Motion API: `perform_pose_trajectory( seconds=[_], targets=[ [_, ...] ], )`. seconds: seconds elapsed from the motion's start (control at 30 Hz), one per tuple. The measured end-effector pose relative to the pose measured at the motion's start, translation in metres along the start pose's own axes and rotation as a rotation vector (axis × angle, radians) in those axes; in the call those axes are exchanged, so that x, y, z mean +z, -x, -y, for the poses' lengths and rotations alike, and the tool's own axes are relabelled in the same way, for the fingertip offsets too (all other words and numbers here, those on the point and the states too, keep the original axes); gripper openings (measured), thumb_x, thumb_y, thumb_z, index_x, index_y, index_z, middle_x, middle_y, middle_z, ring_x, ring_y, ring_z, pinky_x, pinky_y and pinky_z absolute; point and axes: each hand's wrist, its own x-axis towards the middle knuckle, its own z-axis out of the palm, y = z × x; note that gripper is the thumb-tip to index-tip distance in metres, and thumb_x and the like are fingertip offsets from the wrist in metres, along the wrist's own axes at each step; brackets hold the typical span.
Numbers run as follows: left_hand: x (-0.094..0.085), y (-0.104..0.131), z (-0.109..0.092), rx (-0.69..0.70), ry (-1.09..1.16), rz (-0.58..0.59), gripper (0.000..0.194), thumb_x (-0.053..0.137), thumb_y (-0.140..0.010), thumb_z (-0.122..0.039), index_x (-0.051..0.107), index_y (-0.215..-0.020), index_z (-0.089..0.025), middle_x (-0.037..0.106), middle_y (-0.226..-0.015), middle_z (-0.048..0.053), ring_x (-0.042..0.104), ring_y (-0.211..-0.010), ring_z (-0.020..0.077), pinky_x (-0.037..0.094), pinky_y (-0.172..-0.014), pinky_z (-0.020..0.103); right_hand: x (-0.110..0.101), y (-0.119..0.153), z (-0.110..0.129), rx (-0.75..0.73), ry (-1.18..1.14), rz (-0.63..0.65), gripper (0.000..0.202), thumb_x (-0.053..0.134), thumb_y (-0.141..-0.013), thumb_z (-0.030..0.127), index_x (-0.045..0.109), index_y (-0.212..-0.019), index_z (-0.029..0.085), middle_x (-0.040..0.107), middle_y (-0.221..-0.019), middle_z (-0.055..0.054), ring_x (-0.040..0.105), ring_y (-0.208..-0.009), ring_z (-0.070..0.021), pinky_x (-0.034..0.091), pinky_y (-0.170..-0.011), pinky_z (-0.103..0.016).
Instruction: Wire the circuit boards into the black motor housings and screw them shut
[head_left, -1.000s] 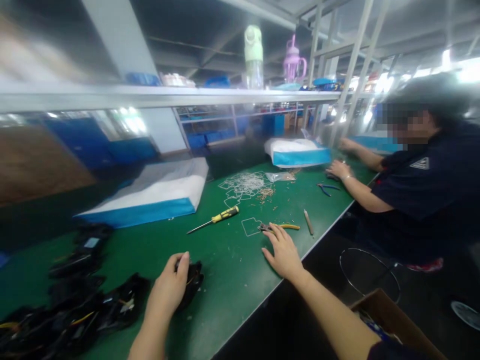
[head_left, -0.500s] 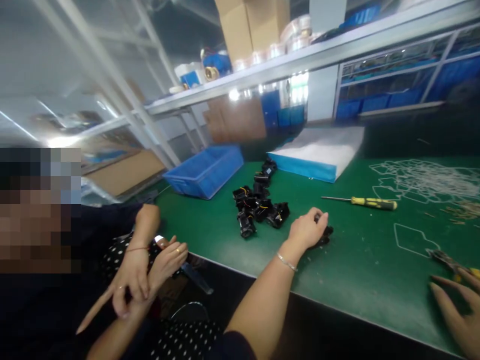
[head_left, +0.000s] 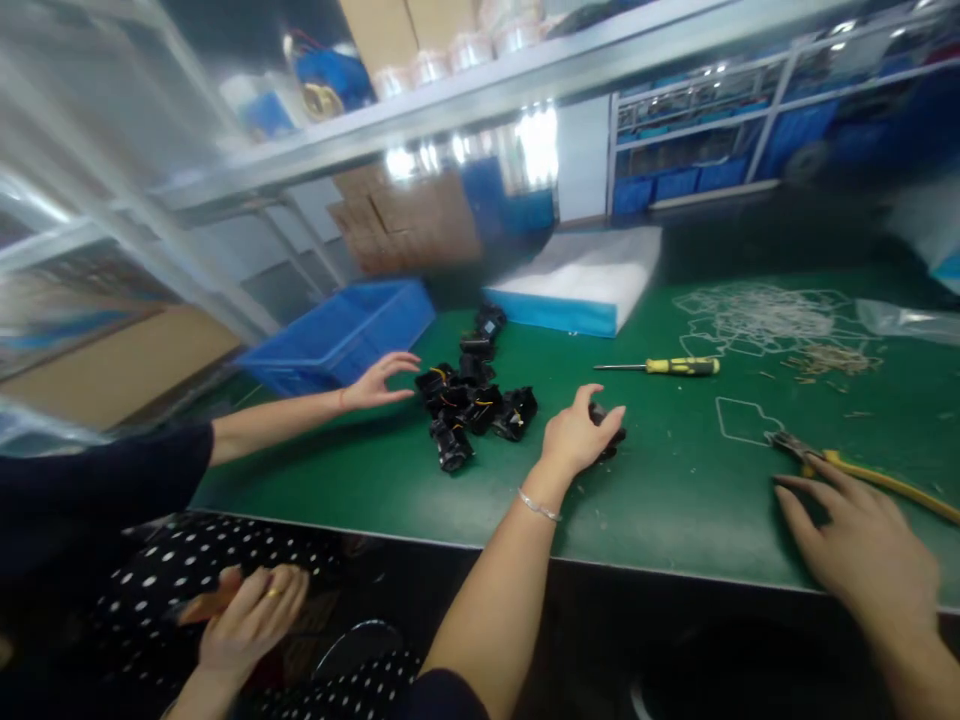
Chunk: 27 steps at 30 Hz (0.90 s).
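Note:
My left hand (head_left: 576,435) rests on a small black part (head_left: 609,432) on the green bench (head_left: 675,500), fingers curled over it. A pile of several similar black parts with coloured wires (head_left: 472,400) lies just left of it. My right hand (head_left: 862,545) lies flat and open at the bench's near edge, close to yellow-handled pliers (head_left: 855,465). A yellow-handled screwdriver (head_left: 664,366) lies beyond my left hand.
A co-worker's hand (head_left: 379,380) reaches in from the left toward the pile; their other hand (head_left: 251,615) is in their lap. A blue bin (head_left: 337,335), a white-and-blue foam block (head_left: 577,285), thin wire outlines (head_left: 757,320) and a plastic bag (head_left: 907,320) sit further back.
The view has swung left then slightly back. The co-worker's hand has come up from their lap and reached to the pile. My hands have stayed where they were.

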Motion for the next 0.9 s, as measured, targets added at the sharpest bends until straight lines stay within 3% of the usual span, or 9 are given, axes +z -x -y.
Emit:
perform_pose_trajectory(
  seconds=[0.07,0.17,0.33,0.43,0.57,0.67,0.77,0.9],
  targets=[
    [0.0,0.001,-0.003,0.096,-0.006,-0.034,0.064,0.053,-0.083,-0.06,0.039,-0.137,-0.028,0.064,-0.107,0.009,0.06,-0.098,0.0251,0.045,-0.085,0.037,-0.006,-0.002,0.015,0.015,0.124,-0.012,0.031,0.051,-0.081,0.048,0.069,-0.097,0.029,0.054,-0.132,-0.008,0.051,-0.112,-0.0399,0.043,-0.091,-0.058],
    [0.001,0.005,-0.005,0.275,-0.018,-0.034,0.075,0.067,-0.076,-0.051,0.035,-0.14,-0.03,0.058,-0.119,0.007,0.05,-0.112,0.0236,0.036,-0.1,0.039,-0.013,-0.001,0.036,0.018,0.178,-0.04,0.03,0.047,-0.087,0.041,0.068,-0.098,0.023,0.054,-0.131,-0.008,0.051,-0.113,-0.0331,0.045,-0.093,-0.05],
    [0.002,0.016,0.004,0.418,-0.083,0.118,0.085,0.081,-0.062,-0.043,0.041,-0.137,-0.036,0.06,-0.111,0.002,0.047,-0.109,0.0234,0.027,-0.107,0.044,-0.02,-0.015,0.064,-0.008,0.231,-0.128,0.034,0.055,-0.083,0.029,0.062,-0.114,0.016,0.041,-0.142,-0.016,0.031,-0.133,-0.0362,0.035,-0.103,-0.055],
    [0.001,0.023,0.014,0.434,-0.11,0.168,0.085,0.086,-0.055,-0.044,0.049,-0.131,-0.037,0.06,-0.11,0.002,0.043,-0.114,0.0259,0.024,-0.108,0.048,-0.016,-0.052,0.085,-0.07,0.107,-0.052,0.042,0.06,-0.08,0.026,0.058,-0.121,0.016,0.035,-0.148,-0.015,0.029,-0.134,-0.035,0.033,-0.106,-0.053],
    [-0.005,0.033,0.021,0.509,-0.098,0.263,0.082,0.083,-0.051,-0.056,0.056,-0.125,-0.036,0.06,-0.116,0.003,0.041,-0.12,0.0274,0.025,-0.109,0.05,0.0,-0.121,0.115,-0.066,-0.166,0.055,0.042,0.058,-0.084,0.029,0.057,-0.122,0.009,0.041,-0.144,-0.016,0.029,-0.136,-0.0289,0.025,-0.11,-0.048],
    [-0.009,0.038,0.022,0.531,-0.061,0.297,0.059,0.071,-0.068,-0.059,0.058,-0.121,-0.037,0.062,-0.115,0.001,0.044,-0.119,0.0242,0.022,-0.112,0.051,0.014,-0.159,0.129,-0.006,-0.226,0.053,0.036,0.057,-0.09,0.031,0.057,-0.119,0.01,0.05,-0.135,-0.013,0.043,-0.127,-0.025,0.033,-0.106,-0.049],
    [-0.011,0.037,0.022,0.529,0.009,0.213,0.032,0.056,-0.086,-0.049,0.063,-0.114,-0.035,0.063,-0.114,-0.001,0.045,-0.119,0.0201,0.025,-0.113,0.047,0.025,-0.173,0.137,0.097,-0.279,0.047,0.03,0.057,-0.091,0.03,0.057,-0.117,0.013,0.057,-0.122,-0.011,0.056,-0.108,-0.0221,0.046,-0.092,-0.048],
    [-0.008,0.029,0.021,0.481,0.098,-0.048,0.024,0.055,-0.089,-0.042,0.069,-0.102,-0.029,0.061,-0.117,0.002,0.043,-0.122,0.02,0.034,-0.108,0.038,0.02,-0.161,0.146,0.181,-0.384,0.027,0.028,0.044,-0.098,0.029,0.061,-0.096,0.006,0.061,-0.102,-0.007,0.059,-0.09,-0.0114,0.047,-0.08,-0.029]
  ],
)
